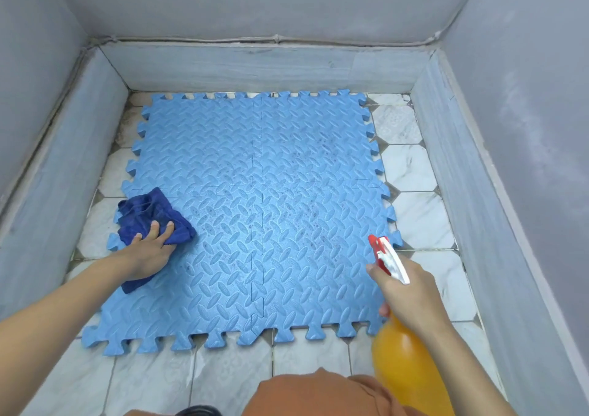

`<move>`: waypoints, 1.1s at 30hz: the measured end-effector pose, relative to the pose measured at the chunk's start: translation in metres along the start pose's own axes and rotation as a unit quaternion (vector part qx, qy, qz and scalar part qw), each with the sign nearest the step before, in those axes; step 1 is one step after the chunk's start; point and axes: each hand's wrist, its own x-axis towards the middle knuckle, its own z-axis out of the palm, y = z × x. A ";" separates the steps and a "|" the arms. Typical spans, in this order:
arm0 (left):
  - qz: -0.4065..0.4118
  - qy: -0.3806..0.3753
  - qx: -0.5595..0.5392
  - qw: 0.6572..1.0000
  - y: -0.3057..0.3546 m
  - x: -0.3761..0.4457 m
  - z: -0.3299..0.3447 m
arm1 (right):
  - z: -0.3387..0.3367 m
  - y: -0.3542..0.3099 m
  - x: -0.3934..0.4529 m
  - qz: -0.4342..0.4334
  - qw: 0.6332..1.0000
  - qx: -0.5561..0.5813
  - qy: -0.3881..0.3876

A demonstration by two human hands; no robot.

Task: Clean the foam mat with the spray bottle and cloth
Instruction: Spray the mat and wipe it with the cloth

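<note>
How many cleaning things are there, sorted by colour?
Blue: 2, the foam mat and the cloth under the left hand
Orange: 1, the spray bottle in the right hand
Total: 3

The spray bottle [404, 367] base is cut off below.

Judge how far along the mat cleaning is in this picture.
Done: spray droplets speckle the foam mat, mostly centre and right. In hand: the left hand presses the cloth at its left edge; the right hand holds the spray bottle. Left: wiping the wet area.
</note>
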 end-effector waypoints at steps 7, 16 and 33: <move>-0.037 0.128 -0.137 0.982 0.017 0.023 0.019 | 0.009 0.040 -0.033 0.021 0.997 -0.045 -0.051; 0.042 0.168 -0.194 0.966 0.091 0.018 0.032 | 0.015 0.002 -0.019 -0.103 0.993 -0.043 -0.035; 0.034 0.222 -0.163 0.961 0.096 0.023 0.044 | 0.004 0.011 -0.002 -0.126 0.992 0.004 0.026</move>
